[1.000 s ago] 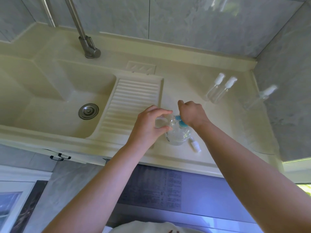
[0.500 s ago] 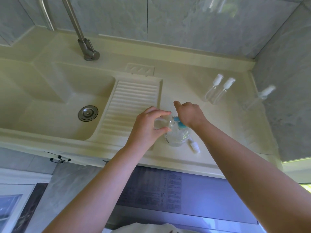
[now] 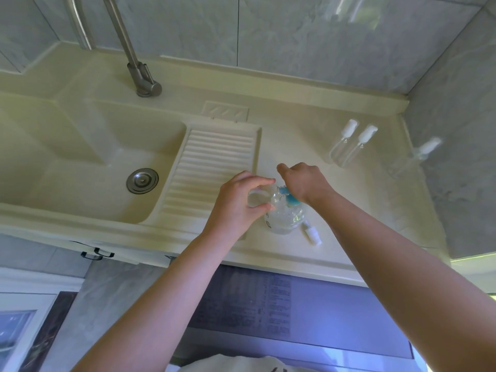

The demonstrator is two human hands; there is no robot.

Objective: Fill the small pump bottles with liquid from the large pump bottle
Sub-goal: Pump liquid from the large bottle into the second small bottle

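At centre frame of the head view, on the cream bench point(image 3: 349, 210) beside the ribbed washboard point(image 3: 214, 167), stands the large pump bottle point(image 3: 284, 218), clear, with a blue pump head point(image 3: 288, 197). Pressed on top of that pump head, the right hand point(image 3: 303, 181), fingers curled down over it, forefinger knuckle pointing to the upper left. Just left of the bottle, the left hand point(image 3: 239, 202), thumb and fingers pinched round a small clear bottle point(image 3: 257, 197), open mouth turned towards the blue nozzle and close against it; cannot tell whether liquid runs. Lying on the bench just right of the big bottle's base, a loose white pump cap point(image 3: 312, 234). Further up and right, well apart from the hands, two small pump bottles point(image 3: 351, 146) with white tops, standing side by side and touching or nearly so. Near the right wall, a third small pump bottle point(image 3: 418, 157), partly blurred against the grey tile. At left of frame, the sink basin point(image 3: 80, 162) with a round metal drain point(image 3: 142, 181); behind it at upper left, a metal tap point(image 3: 139, 76) rising from the rim. Along the bottom edge, both bare forearms reaching up into the frame
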